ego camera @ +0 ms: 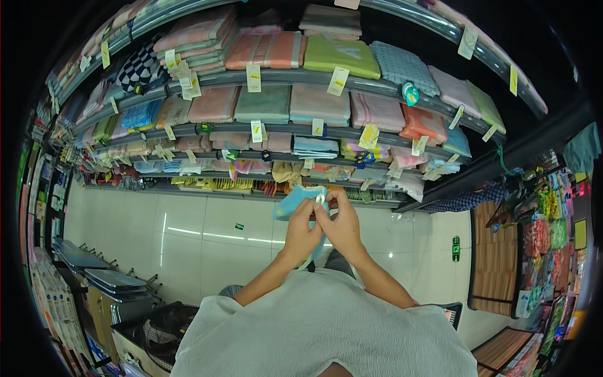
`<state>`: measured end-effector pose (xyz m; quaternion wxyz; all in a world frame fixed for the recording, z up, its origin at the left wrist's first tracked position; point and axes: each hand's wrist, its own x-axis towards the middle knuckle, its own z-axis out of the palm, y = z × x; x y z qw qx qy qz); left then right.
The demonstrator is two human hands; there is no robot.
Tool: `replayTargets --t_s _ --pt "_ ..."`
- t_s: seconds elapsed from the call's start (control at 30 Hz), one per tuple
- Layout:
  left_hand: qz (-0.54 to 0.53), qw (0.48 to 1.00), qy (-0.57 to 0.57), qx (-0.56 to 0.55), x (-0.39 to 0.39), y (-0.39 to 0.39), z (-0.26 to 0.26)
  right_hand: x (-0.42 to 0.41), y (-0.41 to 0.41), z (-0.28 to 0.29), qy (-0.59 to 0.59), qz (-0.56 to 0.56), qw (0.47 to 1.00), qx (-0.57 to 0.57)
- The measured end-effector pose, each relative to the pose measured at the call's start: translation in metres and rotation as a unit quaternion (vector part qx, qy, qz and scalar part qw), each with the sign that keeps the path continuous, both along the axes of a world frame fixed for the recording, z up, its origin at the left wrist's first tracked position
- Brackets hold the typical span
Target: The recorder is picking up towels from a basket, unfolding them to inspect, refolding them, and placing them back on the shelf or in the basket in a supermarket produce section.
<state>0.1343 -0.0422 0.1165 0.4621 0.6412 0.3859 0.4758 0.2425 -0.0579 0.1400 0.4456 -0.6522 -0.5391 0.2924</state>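
Both hands are together in front of my torso, holding a light blue cloth (291, 203), apparently a small towel. It droops to the left and also hangs below the fingers. A small whitish strip (321, 197), perhaps a label or tag, stands up between the fingertips. My left hand (301, 230) grips the cloth from the left with bent fingers. My right hand (342, 217) presses in from the right, its thumb and fingers meeting the cloth beside the strip. The fingers partly hide the cloth's middle.
Shelves of folded towels (320, 106) span the space ahead, with hanging price tags (253, 78) along their edges. Pale floor tiles (226, 217) lie below. Folding stools (115, 278) and a black mesh basket (167, 330) stand lower left; a wooden display stand (494, 259) is at right.
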Motion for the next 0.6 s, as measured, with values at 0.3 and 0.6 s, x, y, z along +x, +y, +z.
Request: replayTargets --t_s 0.3,0.6 --pt "-0.019 0.979 -0.168 -0.112 0.007 0.002 -0.024 0.007 0.001 -0.012 0.052 0.021 0.996 0.064" --pt "-0.018 0.888 -0.327 -0.323 -0.018 0.033 -0.035 0.070 0.003 -0.057 0.298 -0.116 0.946 0.045"
